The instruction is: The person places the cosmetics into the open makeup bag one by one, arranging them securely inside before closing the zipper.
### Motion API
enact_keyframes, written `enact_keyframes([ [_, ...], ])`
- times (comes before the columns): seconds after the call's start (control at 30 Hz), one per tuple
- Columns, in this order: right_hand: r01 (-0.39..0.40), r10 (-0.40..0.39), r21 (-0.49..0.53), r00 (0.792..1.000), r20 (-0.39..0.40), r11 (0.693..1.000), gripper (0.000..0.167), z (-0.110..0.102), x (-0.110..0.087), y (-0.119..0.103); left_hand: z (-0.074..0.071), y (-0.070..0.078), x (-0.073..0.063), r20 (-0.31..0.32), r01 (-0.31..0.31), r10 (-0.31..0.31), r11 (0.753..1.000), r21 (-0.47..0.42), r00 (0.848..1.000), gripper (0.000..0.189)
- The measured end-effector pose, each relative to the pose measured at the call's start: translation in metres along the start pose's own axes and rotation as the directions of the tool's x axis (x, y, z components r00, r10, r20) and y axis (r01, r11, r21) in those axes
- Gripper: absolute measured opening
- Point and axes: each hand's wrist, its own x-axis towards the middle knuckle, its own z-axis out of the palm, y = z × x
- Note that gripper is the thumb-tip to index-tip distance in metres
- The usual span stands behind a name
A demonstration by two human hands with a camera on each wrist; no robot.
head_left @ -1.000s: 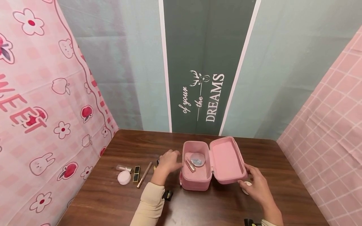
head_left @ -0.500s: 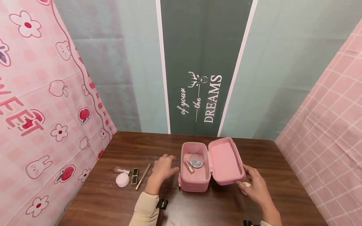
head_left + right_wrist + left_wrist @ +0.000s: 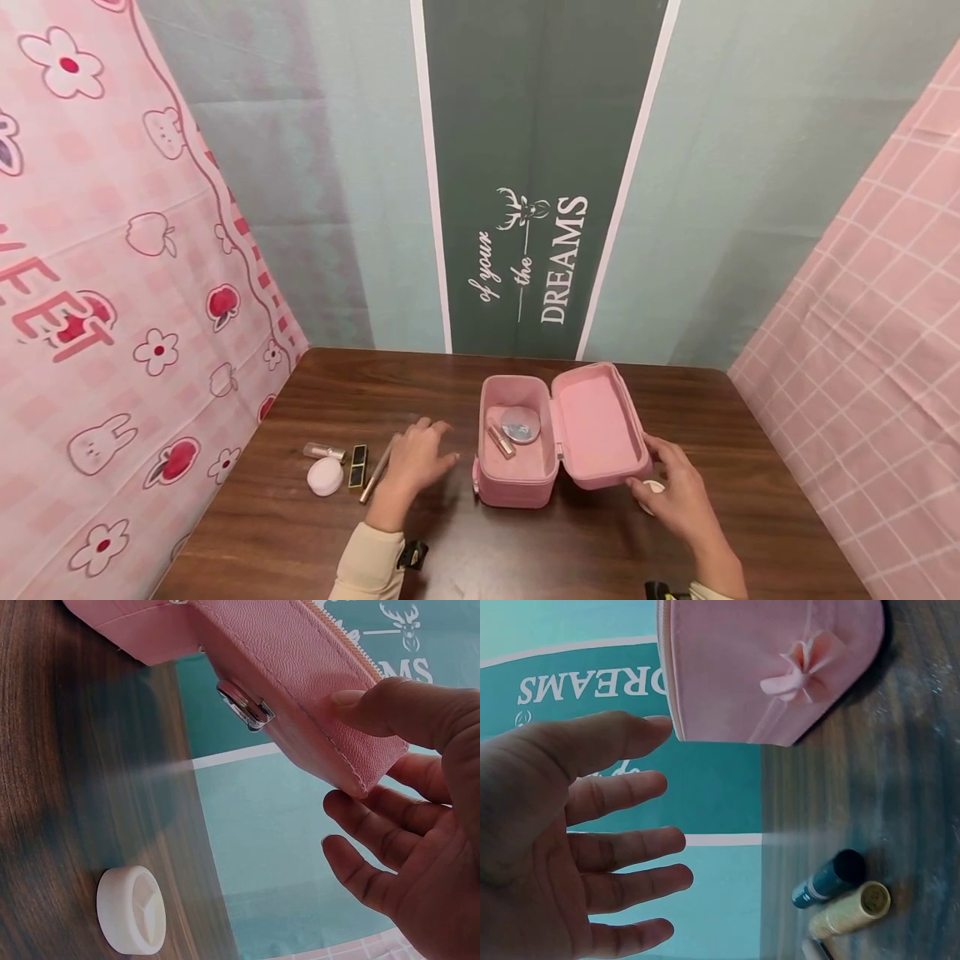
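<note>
Has moved the left hand (image 3: pixel 417 458), loosely extended, away from the pink case (image 3: pixel 516 495) containing 2 cosmetics (image 3: pixel 521 426) on the counter (image 3: pixel 487 558), toward a slim pencil (image 3: pixel 376 475); pinches the flipped-back lid (image 3: pixel 600 421) with the right hand (image 3: pixel 675 490).

And there's the pink case (image 3: pixel 516 493), upright and wide open between the hands, its lid (image 3: pixel 600 425) swung out to the right hand (image 3: pixel 678 492), gripped at the edge! A slim pencil (image 3: pixel 375 477) slants just beside the left hand (image 3: pixel 415 458); a dark tube (image 3: pixel 825 881) and gold tube (image 3: pixel 844 913) sit together near its fingers.
</note>
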Motion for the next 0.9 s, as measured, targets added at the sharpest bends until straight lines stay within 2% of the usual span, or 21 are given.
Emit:
enact_keyframes([
  [0.17,0.003,-0.003,-0.013,1.000,0.004,1.000,0.067,-0.001,0.001,-0.001,0.000,-0.007,-0.006,-0.004,0.022,-0.023,1.000,-0.011,1.000,0.043],
  [0.53,-0.034,0.033,0.034,0.999,0.023,0.999,0.066,-0.001,-0.001,-0.003,-0.002,-0.024,-0.020,-0.115,0.015,-0.016,1.000,-0.015,0.993,0.039],
  [0.9,-0.025,0.024,0.028,1.000,0.016,0.999,0.067,0.000,-0.003,-0.005,0.001,-0.043,-0.040,-0.262,0.005,-0.016,0.999,-0.041,0.965,0.041],
])
